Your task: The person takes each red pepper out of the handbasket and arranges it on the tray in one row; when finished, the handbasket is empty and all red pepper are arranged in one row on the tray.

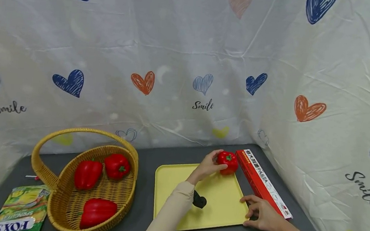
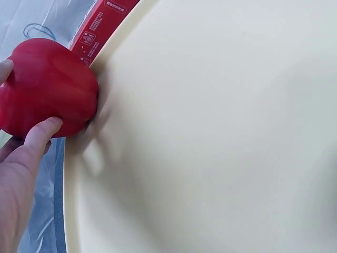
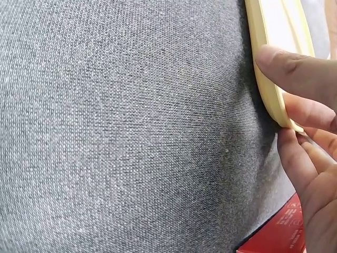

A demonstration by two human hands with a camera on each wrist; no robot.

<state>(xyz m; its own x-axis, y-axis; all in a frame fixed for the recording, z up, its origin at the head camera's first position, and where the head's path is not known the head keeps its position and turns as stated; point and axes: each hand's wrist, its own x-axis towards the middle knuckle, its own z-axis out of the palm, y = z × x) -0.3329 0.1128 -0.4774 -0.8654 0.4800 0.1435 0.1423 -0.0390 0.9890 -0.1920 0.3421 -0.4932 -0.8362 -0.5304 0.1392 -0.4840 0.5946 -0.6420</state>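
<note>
At the far right corner of a yellow tray [image 1: 221, 204], my left hand [image 1: 207, 166] holds a red bell pepper [image 1: 229, 162] between thumb and fingers. The left wrist view shows that bell pepper [image 2: 47, 87] at the tray's rim [image 2: 71, 174]; whether it touches the tray I cannot tell. My right hand [image 1: 263, 216] pinches the tray's near right corner, the thumb [image 3: 295, 71] against the outer side of the rim and the curled fingers around the corner. A red and white pasta box [image 1: 263, 182] lies along the tray's right side.
To the left stands a yellow wicker basket [image 1: 123, 199] with a tall handle, holding three red bell peppers [image 1: 99, 213]. A green Fox's bag [image 1: 22, 209] lies left of it. A heart-printed curtain [image 1: 176, 66] hangs behind and beside the dark grey table [image 1: 146, 186].
</note>
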